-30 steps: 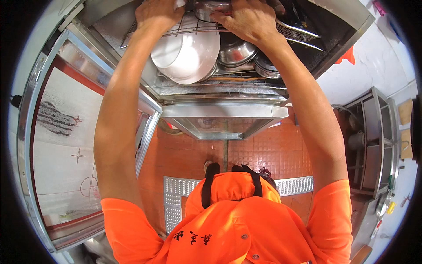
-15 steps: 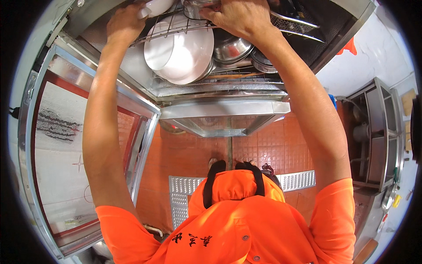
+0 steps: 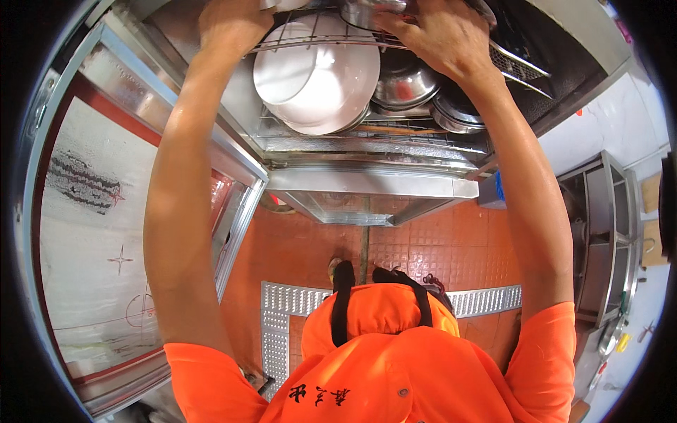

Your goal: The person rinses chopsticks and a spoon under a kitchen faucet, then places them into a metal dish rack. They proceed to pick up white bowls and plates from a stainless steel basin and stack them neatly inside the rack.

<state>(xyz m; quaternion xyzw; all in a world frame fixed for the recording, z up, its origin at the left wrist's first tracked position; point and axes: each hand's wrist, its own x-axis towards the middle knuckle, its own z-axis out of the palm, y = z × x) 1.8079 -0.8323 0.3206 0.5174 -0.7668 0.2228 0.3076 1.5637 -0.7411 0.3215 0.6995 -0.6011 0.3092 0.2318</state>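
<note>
Both my arms reach up into a metal cabinet with wire racks. At the top edge, my left hand [image 3: 234,27] has its fingers closed at the rim of a white bowl [image 3: 290,3], which the frame mostly cuts off. My right hand [image 3: 451,37] is over the upper rack [image 3: 317,44], its thumb against a steel bowl [image 3: 367,13]; its other fingers are partly hidden. Below that rack, white plates [image 3: 352,84] lean on edge. Beside them lie a steel pot [image 3: 403,86] and another round steel container [image 3: 457,113].
A framed glass door [image 3: 99,233] stands open at left, and a lower door [image 3: 374,185] hangs open beneath the cabinet. A wire-mesh strainer [image 3: 522,65] lies right of my hand. Steel shelving [image 3: 599,225] stands at right. Red tiles [image 3: 423,240] and a perforated metal strip [image 3: 486,299] cover the floor.
The view has shifted, so the cabinet and both hands appear farther right. My hands stay near the same white bowl and steel bowl.
</note>
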